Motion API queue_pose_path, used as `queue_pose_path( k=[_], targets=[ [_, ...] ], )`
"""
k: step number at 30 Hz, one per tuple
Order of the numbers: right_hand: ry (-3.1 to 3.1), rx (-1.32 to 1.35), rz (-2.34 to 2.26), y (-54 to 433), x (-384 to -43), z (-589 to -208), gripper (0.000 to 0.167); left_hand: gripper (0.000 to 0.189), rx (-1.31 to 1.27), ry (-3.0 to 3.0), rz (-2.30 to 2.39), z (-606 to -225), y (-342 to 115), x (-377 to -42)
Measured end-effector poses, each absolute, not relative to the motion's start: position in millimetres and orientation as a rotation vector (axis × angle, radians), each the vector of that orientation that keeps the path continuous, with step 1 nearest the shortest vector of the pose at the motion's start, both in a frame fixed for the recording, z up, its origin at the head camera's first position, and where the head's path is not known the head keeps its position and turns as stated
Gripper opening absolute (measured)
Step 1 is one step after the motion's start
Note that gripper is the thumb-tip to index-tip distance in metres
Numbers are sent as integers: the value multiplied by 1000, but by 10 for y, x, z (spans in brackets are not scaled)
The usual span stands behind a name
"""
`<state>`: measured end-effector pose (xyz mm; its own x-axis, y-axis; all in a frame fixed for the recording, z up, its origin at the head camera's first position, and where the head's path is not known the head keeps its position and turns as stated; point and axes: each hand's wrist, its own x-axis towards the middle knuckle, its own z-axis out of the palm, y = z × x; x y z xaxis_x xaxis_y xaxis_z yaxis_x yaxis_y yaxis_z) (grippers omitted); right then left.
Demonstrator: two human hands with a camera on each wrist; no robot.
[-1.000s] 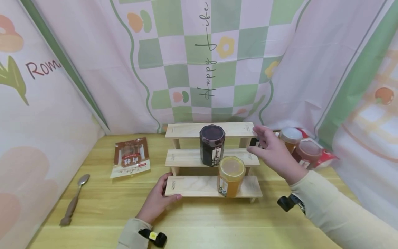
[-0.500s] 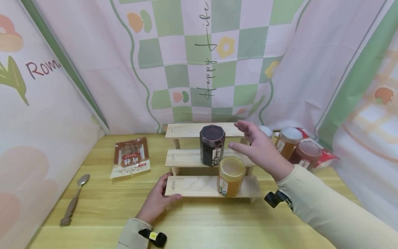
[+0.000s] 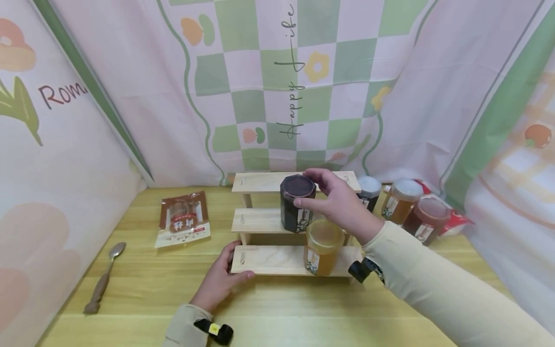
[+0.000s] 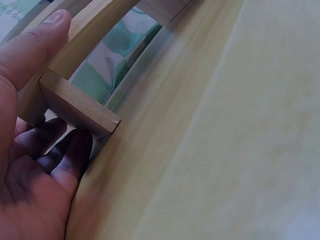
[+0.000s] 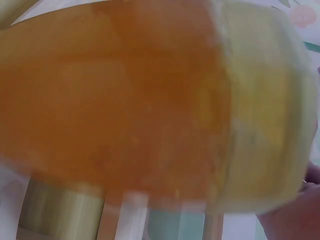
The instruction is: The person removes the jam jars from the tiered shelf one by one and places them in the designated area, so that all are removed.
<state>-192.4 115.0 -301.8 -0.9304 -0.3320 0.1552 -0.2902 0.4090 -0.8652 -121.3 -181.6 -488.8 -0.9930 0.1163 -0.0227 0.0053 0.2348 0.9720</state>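
A three-step wooden shelf (image 3: 270, 260) stands on the table. My left hand (image 3: 218, 282) holds the left end of its lowest step; in the left wrist view the thumb (image 4: 37, 47) lies along the board and the fingers are near the leg. A dark, many-sided jar (image 3: 289, 209) stands on the middle step. My right hand (image 3: 340, 205) reaches around its right side, thumb in front and fingers spread behind; firm contact cannot be made out. An amber jar (image 3: 323, 250), probably honey, stands on the lowest step, blurred and large in the right wrist view.
Right of the shelf stand a dark jar with a pale lid (image 3: 369, 190), an amber jar (image 3: 400, 200) and a reddish-brown jar (image 3: 427, 219), with red packaging (image 3: 456, 222) behind. A brown packet (image 3: 183, 219) and a spoon (image 3: 104, 277) lie to the left.
My right hand has moved left from the top step's right end to the dark jar. The left hand stays on the shelf, and the jars on it have not visibly shifted.
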Motion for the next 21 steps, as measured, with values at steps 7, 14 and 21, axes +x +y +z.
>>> queue_pose_path(
  k=[7,14,21],
  targets=[
    [2624,-532,-1548,1020,-1980,-3020,84,100,113,2384,1894,-4894,-1820,-1219],
    [2636,-494,-1535,957,-2042,-3093,89,99,109,2413,1868,-4886,-1809,-1221],
    [2628,-505,-1586,944,-2073,-3152,83,100,96,2411,1867,-4865,-1809,-1214]
  ],
)
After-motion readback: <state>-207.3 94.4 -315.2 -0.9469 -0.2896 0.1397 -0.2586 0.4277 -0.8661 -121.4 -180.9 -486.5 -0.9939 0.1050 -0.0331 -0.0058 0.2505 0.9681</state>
